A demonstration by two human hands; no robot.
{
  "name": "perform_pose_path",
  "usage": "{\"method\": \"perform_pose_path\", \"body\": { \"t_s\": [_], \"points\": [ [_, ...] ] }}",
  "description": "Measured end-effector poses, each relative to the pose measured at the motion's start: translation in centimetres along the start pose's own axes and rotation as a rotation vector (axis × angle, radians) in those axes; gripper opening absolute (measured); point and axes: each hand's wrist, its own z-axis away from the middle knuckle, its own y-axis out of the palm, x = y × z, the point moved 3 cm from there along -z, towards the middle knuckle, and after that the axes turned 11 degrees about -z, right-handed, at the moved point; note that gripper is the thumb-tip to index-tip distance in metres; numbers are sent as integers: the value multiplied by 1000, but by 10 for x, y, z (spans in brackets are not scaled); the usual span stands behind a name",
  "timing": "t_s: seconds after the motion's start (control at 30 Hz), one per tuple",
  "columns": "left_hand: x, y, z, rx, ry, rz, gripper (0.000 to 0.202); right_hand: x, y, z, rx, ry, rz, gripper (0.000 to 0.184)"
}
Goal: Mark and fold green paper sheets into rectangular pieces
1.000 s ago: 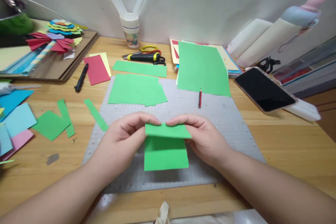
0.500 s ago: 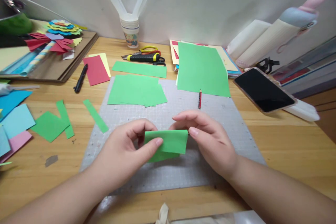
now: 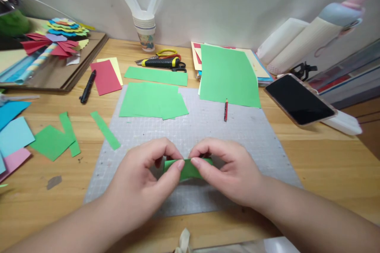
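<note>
Left hand [image 3: 145, 170], right hand [image 3: 231, 170]: both pinch green paper [image 3: 189, 170] over grey mat [image 3: 252, 130]. Cut sheets [image 3: 150, 101], one pencil [image 3: 226, 110] occupy its far end.

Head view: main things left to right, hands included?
Pink paper → black pen → left hand → held green paper → right hand → phone.

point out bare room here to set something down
Free: the desk between phone, cutting mat and right forearm; also the mat between red pencil and right hand. Crowded: left of the mat, with paper scraps and pen; behind it, with green strip and cutter.
</note>
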Motion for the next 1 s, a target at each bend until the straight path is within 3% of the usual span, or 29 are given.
{"method": "perform_pose_path", "body": {
  "t_s": [0.1,0.27,0.43,0.6,0.8,0.93,1.0],
  "points": [
    [-1,0,-1,8,4,-1,14,-2,0,0,1,29,9,10],
    [-3,3,0,71,122,-42,9,0,6,3,79,2,74,11],
    [-5,6,1,63,225,-189,10,4,10,5,79,-35,111,12],
    [-9,6,1,50,262,-194,15,5,10,4,79,-95,121,14],
    [-1,-11,-2,-20,167,-175,14,6,-4,0,-6,15,62,13],
    [10,-27,-5,-216,-20,-165,13,5,-14,-2,-143,96,-42,12],
    [13,-26,-6,-204,-98,-28,9,4,-13,-3,-168,134,-121,11]
  ]
}}
